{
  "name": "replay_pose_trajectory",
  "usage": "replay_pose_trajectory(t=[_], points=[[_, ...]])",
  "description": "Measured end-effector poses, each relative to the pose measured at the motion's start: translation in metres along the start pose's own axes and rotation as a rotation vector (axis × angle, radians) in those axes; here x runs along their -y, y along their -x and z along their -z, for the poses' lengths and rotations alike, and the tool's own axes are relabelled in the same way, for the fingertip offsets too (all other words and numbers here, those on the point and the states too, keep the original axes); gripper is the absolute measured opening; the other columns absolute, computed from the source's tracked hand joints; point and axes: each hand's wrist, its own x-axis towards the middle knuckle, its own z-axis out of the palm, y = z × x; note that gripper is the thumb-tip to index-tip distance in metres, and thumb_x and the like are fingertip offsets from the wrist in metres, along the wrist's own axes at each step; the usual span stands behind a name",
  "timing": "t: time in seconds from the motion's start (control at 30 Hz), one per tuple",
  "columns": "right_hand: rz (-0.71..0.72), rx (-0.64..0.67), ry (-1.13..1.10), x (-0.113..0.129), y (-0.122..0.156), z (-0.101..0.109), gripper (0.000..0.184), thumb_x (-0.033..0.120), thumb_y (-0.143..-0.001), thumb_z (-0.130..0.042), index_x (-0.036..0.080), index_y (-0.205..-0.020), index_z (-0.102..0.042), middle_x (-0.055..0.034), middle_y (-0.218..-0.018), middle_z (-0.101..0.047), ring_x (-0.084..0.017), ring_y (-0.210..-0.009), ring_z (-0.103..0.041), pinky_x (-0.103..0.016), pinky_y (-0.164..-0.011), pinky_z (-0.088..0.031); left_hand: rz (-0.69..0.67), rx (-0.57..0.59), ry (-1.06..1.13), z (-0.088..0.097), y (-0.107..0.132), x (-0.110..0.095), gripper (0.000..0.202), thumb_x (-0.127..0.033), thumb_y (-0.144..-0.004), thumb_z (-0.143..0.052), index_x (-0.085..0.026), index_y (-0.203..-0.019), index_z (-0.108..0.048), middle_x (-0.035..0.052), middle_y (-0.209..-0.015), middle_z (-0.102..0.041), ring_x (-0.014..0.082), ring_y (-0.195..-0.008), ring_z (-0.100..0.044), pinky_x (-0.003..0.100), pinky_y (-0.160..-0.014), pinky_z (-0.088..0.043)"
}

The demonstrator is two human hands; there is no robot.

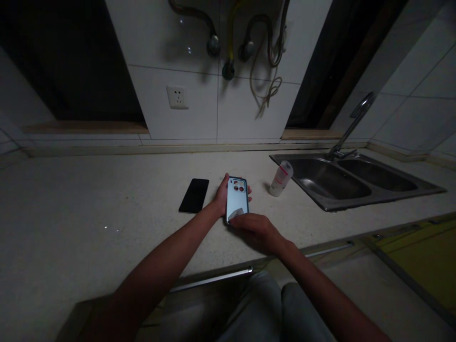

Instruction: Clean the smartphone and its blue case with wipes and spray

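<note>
My left hand [221,195] is wrapped round a light blue phone case [235,197] with a dark rim, its back facing up. Skin tones show through the camera cutouts at its top end. My right hand [254,227] has its fingers pressed together at the lower end of the case, pinching a small pale wipe or scrap [237,212] against its surface. Some of the right fingertips are hidden under the hand. On the counter to the left lies a black phone [194,195], screen side up, apart from both hands.
A translucent plastic cup [281,179] with red print stands right of my hands on the pale counter [107,204]. Beyond it is a double steel sink [324,206] with a faucet [351,126]. Pipes and a wall socket [177,97] are on the tiled wall.
</note>
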Motion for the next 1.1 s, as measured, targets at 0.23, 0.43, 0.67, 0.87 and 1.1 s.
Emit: replay_pose_trajectory(t=[0.23, 0.43, 0.67, 0.87, 1.1], points=[[0.012, 0.087, 0.143, -0.018, -0.001, 0.030, 0.022, 0.015, -0.095, -0.054, 0.025, -0.106, -0.070, -0.0041, -0.096, -0.077, -0.018, -0.089, -0.071, -0.041, -0.095, -0.047, 0.089, 0.007, -0.077, 0.001, -0.004, 0.001, 0.064, -0.068, -0.093, -0.031, -0.014, -0.092, -0.065, 0.0140, -0.079, -0.072, 0.0264, -0.063, -0.069, 0.040, -0.063, -0.055], [-0.052, 0.103, 0.319, -0.040, -0.015, 0.040, 0.018, 0.015, -0.092, -0.057, 0.021, -0.096, -0.072, -0.0086, -0.091, -0.072, -0.020, -0.082, -0.065, -0.032, -0.072, -0.047, 0.073, 0.021, -0.091, -0.002, -0.006, 0.001, 0.065, -0.065, -0.095, -0.028, -0.013, -0.084, -0.066, 0.0134, -0.072, -0.070, 0.0232, -0.061, -0.067, 0.034, -0.061, -0.053], [-0.422, -0.167, 0.320, -0.069, -0.047, 0.032, 0.018, 0.014, -0.090, -0.053, 0.018, -0.092, -0.071, -0.0103, -0.089, -0.065, -0.021, -0.076, -0.060, -0.032, -0.065, -0.044, 0.079, -0.009, -0.143, -0.003, -0.007, 0.005, 0.057, -0.064, -0.094, -0.036, -0.018, -0.071, -0.062, 0.0061, -0.057, -0.063, 0.0180, -0.049, -0.059, 0.029, -0.055, -0.048], [-0.401, -0.221, 0.256, -0.072, -0.078, 0.018, 0.021, 0.015, -0.090, -0.051, 0.021, -0.088, -0.071, -0.0099, -0.089, -0.067, -0.025, -0.080, -0.061, -0.036, -0.070, -0.044, 0.089, -0.061, -0.050, -0.002, -0.007, 0.005, 0.054, -0.066, -0.090, -0.048, -0.017, -0.077, -0.064, 0.0083, -0.065, -0.066, 0.0209, -0.060, -0.065, 0.031, -0.063, -0.051], [-0.272, -0.328, 0.022, -0.070, -0.080, 0.003, 0.019, 0.016, -0.086, -0.057, 0.023, -0.091, -0.073, -0.0061, -0.092, -0.073, -0.021, -0.084, -0.066, -0.035, -0.078, -0.050, 0.067, -0.152, -0.034, -0.001, -0.006, 0.005, 0.062, -0.072, -0.089, -0.041, -0.016, -0.080, -0.066, 0.0100, -0.066, -0.067, 0.0242, -0.069, -0.068, 0.033, -0.066, -0.052]])
